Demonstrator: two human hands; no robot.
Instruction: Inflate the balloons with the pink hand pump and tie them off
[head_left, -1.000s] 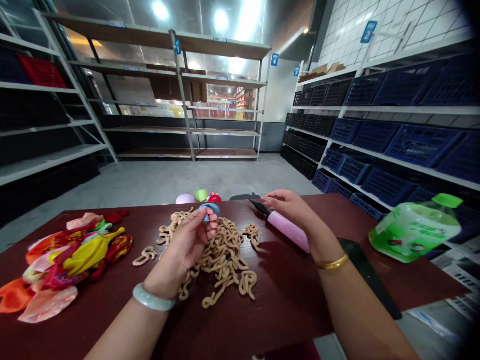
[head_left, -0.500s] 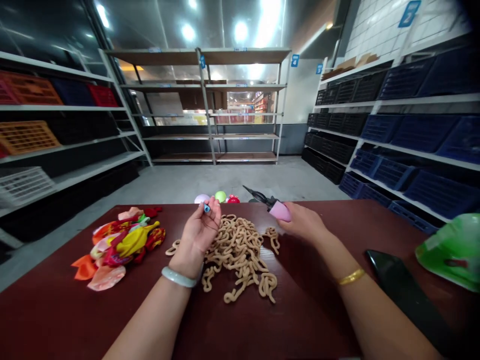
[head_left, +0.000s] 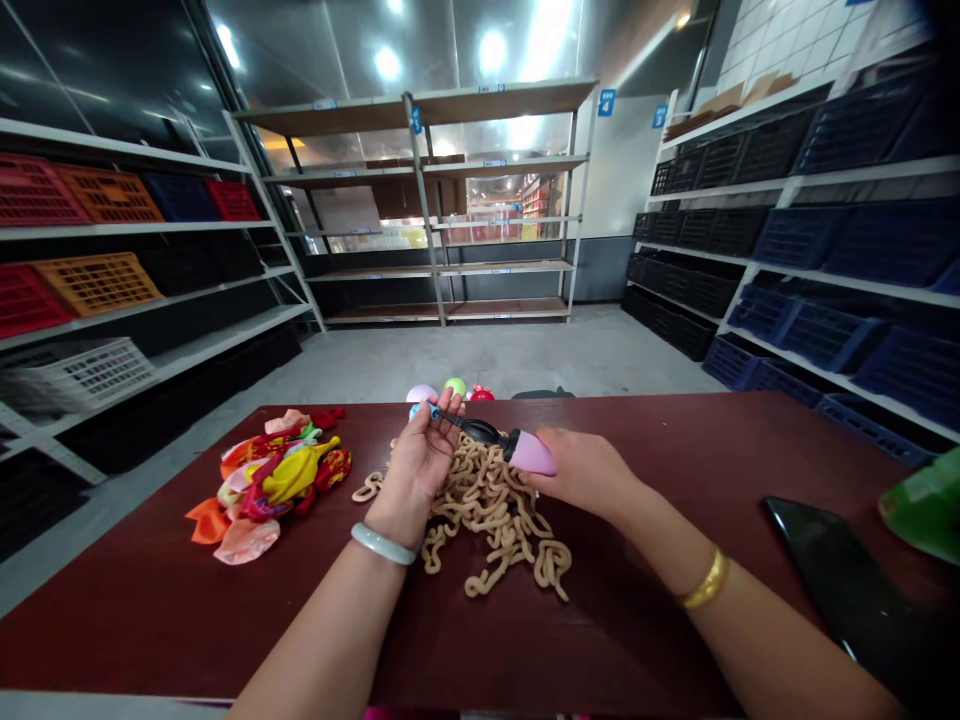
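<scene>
My left hand point(head_left: 421, 458), palm up, pinches a small blue tube-like piece point(head_left: 424, 411) between thumb and fingers. My right hand point(head_left: 589, 470) is closed round the pink grip of a hand tool point(head_left: 532, 454) with a black, tapering front end. That black end reaches the blue piece at my left fingertips; whether it goes inside cannot be made out. Below both hands lies a heap of tan, curly, rope-like strands point(head_left: 499, 510). A pile of limp, colourful balloons point(head_left: 281, 475) lies to the left of my left hand.
A black phone-like slab point(head_left: 817, 560) and a green bag point(head_left: 926, 505) lie on the right of the dark red table point(head_left: 652, 640). Purple, light green point(head_left: 455, 386) and red round things show beyond its far edge. Shelves with crates point(head_left: 101, 285) stand around.
My right hand has brought the tool leftward and lower, so its black end now meets the blue piece in my left hand. The view has shifted slightly.
</scene>
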